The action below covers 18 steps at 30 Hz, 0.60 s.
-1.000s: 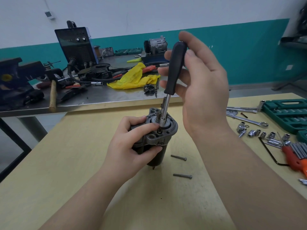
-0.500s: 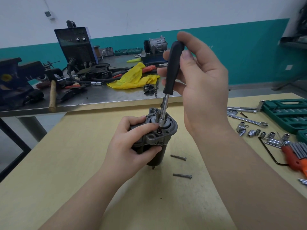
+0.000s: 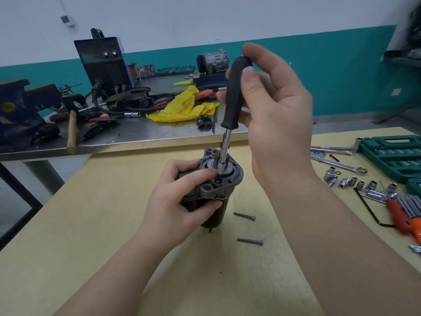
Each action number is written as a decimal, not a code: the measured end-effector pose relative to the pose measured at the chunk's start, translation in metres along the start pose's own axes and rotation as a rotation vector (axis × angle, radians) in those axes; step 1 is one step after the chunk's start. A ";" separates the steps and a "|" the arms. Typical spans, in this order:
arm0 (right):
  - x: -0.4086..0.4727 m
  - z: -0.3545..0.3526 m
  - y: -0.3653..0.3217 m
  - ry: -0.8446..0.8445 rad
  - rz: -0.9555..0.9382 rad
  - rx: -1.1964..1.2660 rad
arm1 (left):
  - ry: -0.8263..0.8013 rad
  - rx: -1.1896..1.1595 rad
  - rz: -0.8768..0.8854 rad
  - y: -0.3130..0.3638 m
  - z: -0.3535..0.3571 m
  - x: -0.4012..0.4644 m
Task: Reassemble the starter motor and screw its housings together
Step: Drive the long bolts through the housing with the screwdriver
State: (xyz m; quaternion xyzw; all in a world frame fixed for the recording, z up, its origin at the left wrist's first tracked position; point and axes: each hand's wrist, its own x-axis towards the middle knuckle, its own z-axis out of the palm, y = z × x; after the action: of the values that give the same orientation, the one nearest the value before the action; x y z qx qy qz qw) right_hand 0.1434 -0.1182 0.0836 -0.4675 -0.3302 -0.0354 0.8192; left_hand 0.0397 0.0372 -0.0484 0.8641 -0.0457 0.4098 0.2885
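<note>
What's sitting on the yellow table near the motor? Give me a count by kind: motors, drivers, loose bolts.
Starter motor: 1
Socket driver: 1
Loose bolts: 2, one nearer the motor, one nearer the camera
Total: 4

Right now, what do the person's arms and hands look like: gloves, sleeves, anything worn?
Both hands are bare: no gloves on the left hand or the right hand. Both forearms are uncovered right to the bottom edge of the frame, so no sleeve or cuff shows. No watch, ring, band or marking is visible on either wrist or on the fingers. Nails look short and unpainted.
</note>
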 end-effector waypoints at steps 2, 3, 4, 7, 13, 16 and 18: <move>0.001 0.001 0.000 0.014 -0.038 -0.061 | 0.000 0.001 -0.003 0.000 0.000 0.000; 0.002 0.001 0.001 0.024 -0.050 -0.087 | -0.003 0.003 -0.004 0.000 -0.001 0.000; 0.002 0.001 0.002 0.032 -0.051 -0.094 | -0.005 0.007 -0.005 0.000 -0.001 0.000; 0.003 -0.001 0.003 0.041 -0.007 -0.019 | -0.004 0.004 -0.006 0.001 -0.001 0.000; 0.001 -0.002 0.002 0.003 0.006 0.019 | -0.001 -0.002 -0.009 0.003 0.000 0.001; 0.001 0.001 0.002 0.013 -0.042 -0.047 | -0.007 -0.004 -0.020 0.002 -0.001 0.000; 0.003 0.001 0.003 0.029 -0.055 -0.074 | -0.007 -0.005 -0.028 0.002 -0.001 0.000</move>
State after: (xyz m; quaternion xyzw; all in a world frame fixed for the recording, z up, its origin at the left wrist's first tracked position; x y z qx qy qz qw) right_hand 0.1461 -0.1149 0.0831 -0.4878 -0.3292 -0.0769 0.8048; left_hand 0.0383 0.0357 -0.0469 0.8653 -0.0358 0.4028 0.2962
